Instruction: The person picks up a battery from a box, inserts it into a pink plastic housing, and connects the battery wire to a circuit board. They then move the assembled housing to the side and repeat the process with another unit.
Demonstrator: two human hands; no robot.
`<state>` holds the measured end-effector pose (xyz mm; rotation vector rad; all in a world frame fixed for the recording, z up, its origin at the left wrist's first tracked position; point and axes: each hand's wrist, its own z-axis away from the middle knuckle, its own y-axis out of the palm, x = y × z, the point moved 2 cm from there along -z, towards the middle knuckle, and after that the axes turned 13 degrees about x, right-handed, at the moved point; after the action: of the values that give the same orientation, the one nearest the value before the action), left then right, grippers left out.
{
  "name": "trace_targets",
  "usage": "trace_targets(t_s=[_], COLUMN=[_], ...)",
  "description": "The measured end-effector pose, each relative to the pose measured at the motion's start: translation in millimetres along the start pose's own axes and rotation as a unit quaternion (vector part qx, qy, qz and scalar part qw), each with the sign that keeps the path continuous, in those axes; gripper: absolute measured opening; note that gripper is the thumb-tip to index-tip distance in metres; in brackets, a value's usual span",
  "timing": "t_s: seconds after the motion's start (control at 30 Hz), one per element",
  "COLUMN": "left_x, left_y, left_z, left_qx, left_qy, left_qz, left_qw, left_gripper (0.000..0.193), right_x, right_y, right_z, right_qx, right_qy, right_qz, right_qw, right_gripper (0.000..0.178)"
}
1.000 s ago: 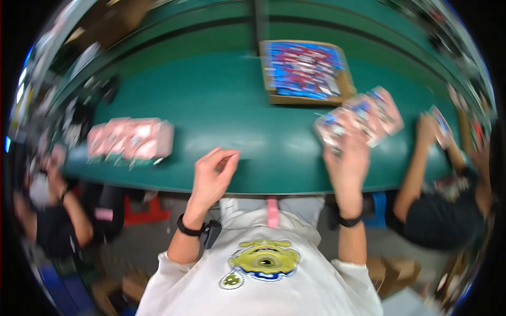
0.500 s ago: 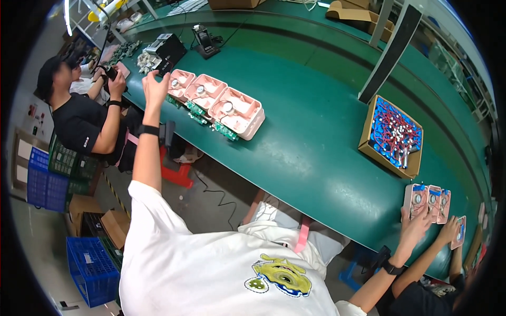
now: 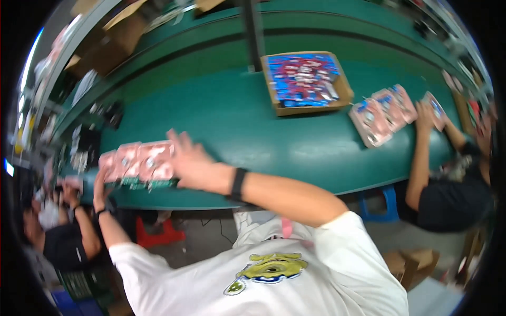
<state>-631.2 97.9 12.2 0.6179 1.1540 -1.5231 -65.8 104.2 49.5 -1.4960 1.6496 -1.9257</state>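
Green worktop bows across a busy workshop, its near edge curving above the wearer's white shirt. At left of the frame, the right hand has its fingers loosely spread at the right end of a row of three pink cases; motion blur hides whether they press on it. The left hand is at the row's opposite end, its fingers against the outermost case; how tightly they close cannot be told.

Handling the row well would likely mean level, equal pressure from both ends, low on the walls, so the cases neither buckle apart nor tip. Green circuit boards jut along the near side, and fingers are best kept clear of them and of any loose wiring.

Farther out, at upper centre, a cardboard box holds blue parts with tangled red wires. Right of it, a second row of pink cases lies at a slant. Beside that, a co-worker's hand holds another pink piece. Another co-worker sits at lower left.
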Motion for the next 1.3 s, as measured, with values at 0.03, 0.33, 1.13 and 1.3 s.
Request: trace_targets(t_s=[0.03,0.33,1.13,1.3], left_x=[-13,-60,-225,-219], left_y=[17,122,392,338], left_z=[-4,-9,-50,4], left_qx=[-0.006,0.082,0.088,-0.266], left_qy=[-0.02,0.065,0.175,0.356], left_qz=[-0.019,-0.028,-0.153,-0.186], left_qw=[1.0,0.994,0.968,0.876], left_gripper=[0.058,0.062,0.061,0.045], right_x=[-7,-43,-79,-71], right_y=[15,0,-65,-71], right_z=[-12,55,239,261], right_qx=[-0.022,-0.068,-0.172,-0.241], right_qy=[0.024,0.039,0.23,0.233], right_qz=[0.009,-0.041,0.01,0.03], right_qw=[0.999,0.996,0.958,0.941], right_gripper=[0.092,0.08,0.075,0.074])
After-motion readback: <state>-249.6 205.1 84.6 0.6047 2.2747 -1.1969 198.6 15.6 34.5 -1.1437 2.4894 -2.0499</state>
